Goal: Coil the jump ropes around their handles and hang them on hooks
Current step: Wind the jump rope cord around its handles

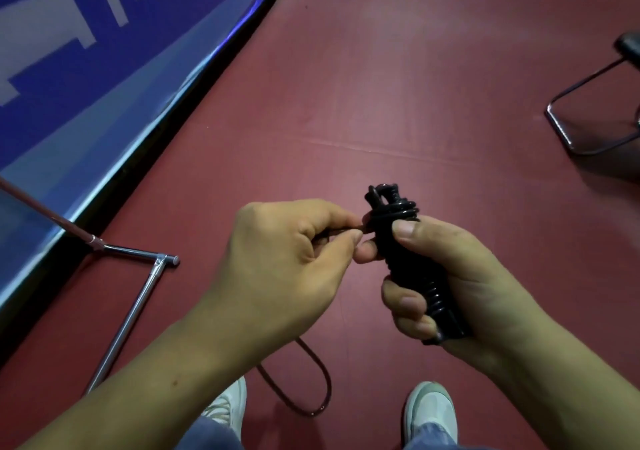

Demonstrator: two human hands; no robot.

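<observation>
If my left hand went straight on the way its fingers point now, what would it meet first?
Most likely the rope-wrapped handles gripped by the right hand; the left hand, pinching the rope, is almost against them.

Nothing could be read; the glossy blue banner [145, 54] at the red floor's [415, 85] left edge bore only cropped white strokes
</observation>
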